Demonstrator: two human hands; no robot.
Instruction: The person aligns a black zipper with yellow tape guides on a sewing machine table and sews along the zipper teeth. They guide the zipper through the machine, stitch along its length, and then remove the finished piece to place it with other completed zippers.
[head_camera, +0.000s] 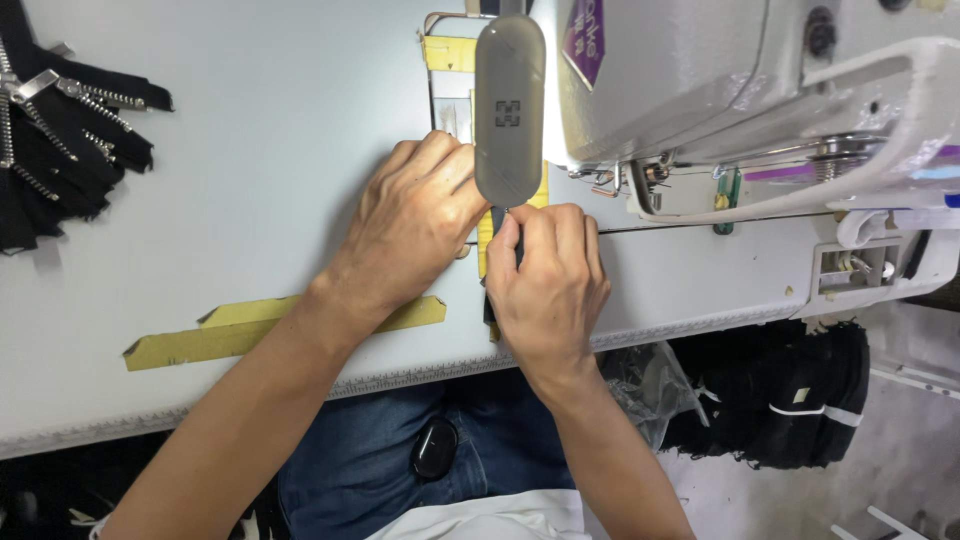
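pale grey and smooth, the sewing table top (250, 180) fills most of the view, with a white industrial sewing machine (720, 90) standing at its far right. the right hand (548, 285) is closed in a pinch, thumb and forefinger pressed together on a narrow dark strip of fabric (497, 222) that runs toward the needle area; the rest of its fingers curl in beside them. the left hand (415, 225) lies just beside it, touching or nearly so, palm down and loosely bent, fingertips resting on the table at the strip's left edge; whether it grips anything cannot be told. a long rounded grey lamp head (510, 105) hangs over both hands and hides the spot where the strip meets the machine. under the hands a yellow tape guide (486, 235) shows on the table, and a longer band of yellow-brown masking tape (200, 340) lies slantwise at the left forearm. farther out, at the table's left edge, sits a pile of black zippers with silver teeth (60, 130). below the table edge are blue jeans (380, 450).
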